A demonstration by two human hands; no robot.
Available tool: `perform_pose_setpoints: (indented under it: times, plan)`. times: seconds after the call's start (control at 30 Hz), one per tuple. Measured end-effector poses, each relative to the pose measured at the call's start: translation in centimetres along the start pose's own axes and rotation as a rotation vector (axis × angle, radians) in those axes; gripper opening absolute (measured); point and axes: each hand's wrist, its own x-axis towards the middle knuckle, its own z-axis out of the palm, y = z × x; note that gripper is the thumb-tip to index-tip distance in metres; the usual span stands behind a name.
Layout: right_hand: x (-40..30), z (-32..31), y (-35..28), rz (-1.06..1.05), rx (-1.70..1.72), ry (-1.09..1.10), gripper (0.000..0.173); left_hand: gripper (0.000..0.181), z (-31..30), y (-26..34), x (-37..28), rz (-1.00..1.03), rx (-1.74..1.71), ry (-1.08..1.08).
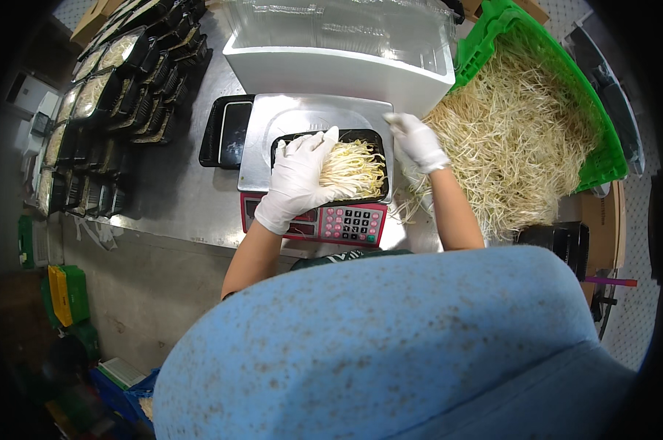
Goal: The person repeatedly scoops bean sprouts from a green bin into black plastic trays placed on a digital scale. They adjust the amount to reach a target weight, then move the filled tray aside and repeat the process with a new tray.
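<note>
A black plastic tray of bean sprouts rests on the steel platform of a red digital scale. My left hand, in a white glove, lies over the tray's left part with its fingers spread on the sprouts; whether it grips any is hidden. To the right of the tray, my gloved right hand is raised near the scale's corner, its fingers bent together. Whether a sprout is between its fingertips is too small to tell. Loose bean sprouts form a large heap right of that hand, spilling from a green plastic crate.
Stacked black trays of sprouts with clear covers stand at the left. An empty black tray lies beside the scale. Behind it, a white foam box holds clear plastic lids. More black trays are at the right edge of the steel table.
</note>
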Motion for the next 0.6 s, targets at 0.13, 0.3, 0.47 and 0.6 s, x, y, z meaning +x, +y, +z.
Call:
perform_pose_setpoints:
  times: [0.13, 0.3, 0.47, 0.6]
  plan:
    - [-5.5, -6.8, 1.5, 0.157, -0.233, -0.284, 0.033, 0.097, 0.4, 1.1, 0.8, 0.066, 0.002, 0.022]
    - [-8.9, -7.4, -4.4, -0.482, 0.192, 0.003, 0.054, 0.094, 2.7, 2.8, 3.4, 0.137, 0.037, 0.002]
    - [-8.4, -4.5, -1.5, -0.356, 0.067, 0.002, 0.050, 0.098, 2.4, 3.2, 3.9, 0.106, -0.026, -0.067]
    - [-11.0, -7.2, 0.5, -0.040, 0.775, 0.123, 0.026, 0.101, 2.6, 2.9, 3.7, 0.066, -0.004, -0.088]
